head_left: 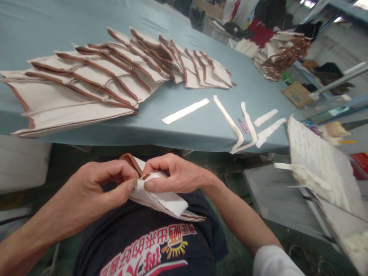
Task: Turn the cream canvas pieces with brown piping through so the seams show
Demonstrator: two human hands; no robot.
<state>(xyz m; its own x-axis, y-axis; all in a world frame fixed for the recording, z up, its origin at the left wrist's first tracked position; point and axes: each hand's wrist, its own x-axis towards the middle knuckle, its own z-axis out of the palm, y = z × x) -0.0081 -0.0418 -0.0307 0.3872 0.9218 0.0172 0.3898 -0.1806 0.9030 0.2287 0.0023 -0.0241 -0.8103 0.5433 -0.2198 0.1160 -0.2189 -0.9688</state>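
Observation:
Both my hands meet close to my chest over a dark printed shirt. My left hand [94, 188] is closed, pinching the brown trim of a small cream fabric piece [163, 199]. My right hand [175, 176] is closed on the same piece from the other side, thumb pressed on its folded edge. A brown strap loop sticks up between the two hands. The fabric piece hangs down below my fingers, folded over.
A blue table [172, 122] carries a fanned row of cream bags with brown trim [94, 76] and several loose white strips [186, 110]. More bags are heaped at the back right [276, 53]. A tilted white board [319, 165] stands at the right.

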